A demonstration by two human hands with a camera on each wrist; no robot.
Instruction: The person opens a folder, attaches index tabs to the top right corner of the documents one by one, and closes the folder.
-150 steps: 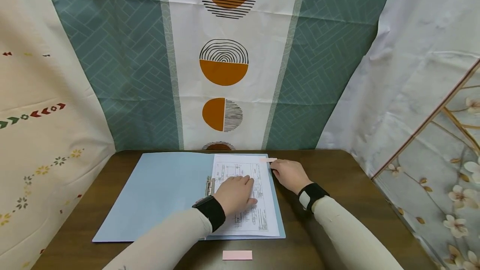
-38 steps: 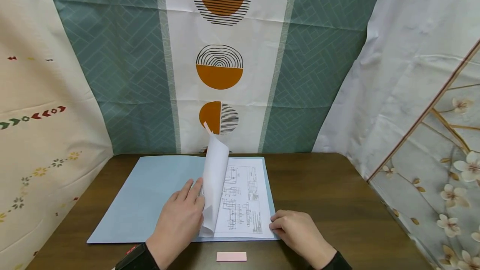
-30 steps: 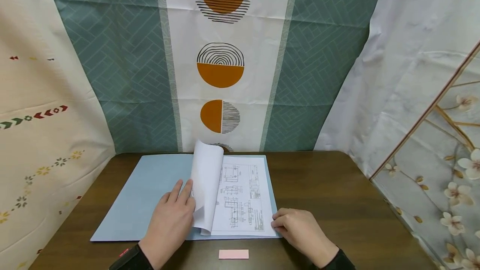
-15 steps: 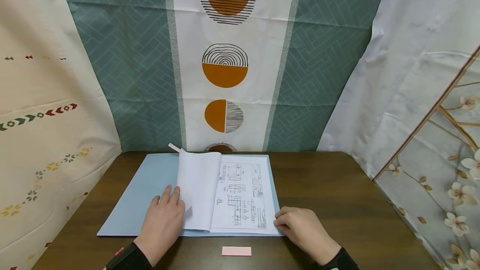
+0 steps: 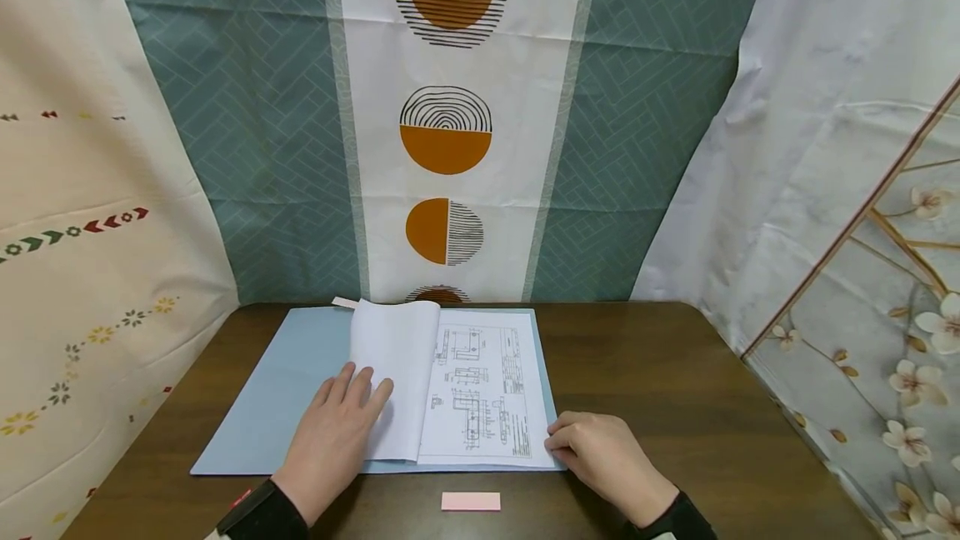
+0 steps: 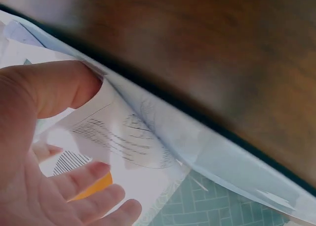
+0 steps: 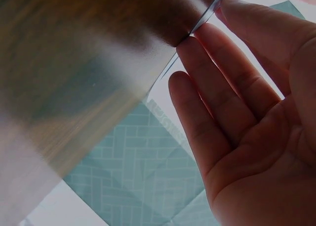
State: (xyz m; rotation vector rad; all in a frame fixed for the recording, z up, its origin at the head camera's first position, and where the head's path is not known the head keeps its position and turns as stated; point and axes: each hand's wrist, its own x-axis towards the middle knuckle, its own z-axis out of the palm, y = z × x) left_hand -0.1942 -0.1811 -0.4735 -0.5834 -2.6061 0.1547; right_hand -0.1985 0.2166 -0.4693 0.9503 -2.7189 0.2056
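A light blue folder (image 5: 255,432) lies spread on the table with drawing sheets clipped in its right side. One page (image 5: 393,340) is folded over to the left, its blank back up, and a pale sticky tab (image 5: 345,302) juts from its far corner. Beneath it shows a technical drawing (image 5: 480,390). My left hand (image 5: 333,432) rests on the turned page's left edge, fingers spread; its thumb (image 6: 64,85) touches the paper in the left wrist view. At the folder's near right corner, my right hand (image 5: 600,452) pinches the edge between thumb and fingers. The turned page hides the clip.
A pink sticky-note strip (image 5: 470,502) lies on the brown table (image 5: 645,357) in front of the folder. Patterned cloths hang behind and at both sides, the teal and white one (image 5: 277,148) right at the table's far edge.
The top page has been turned from right to left, baring the drawing below. My left hand moved left with it; my right hand came from the tab at the far corner to the near corner.
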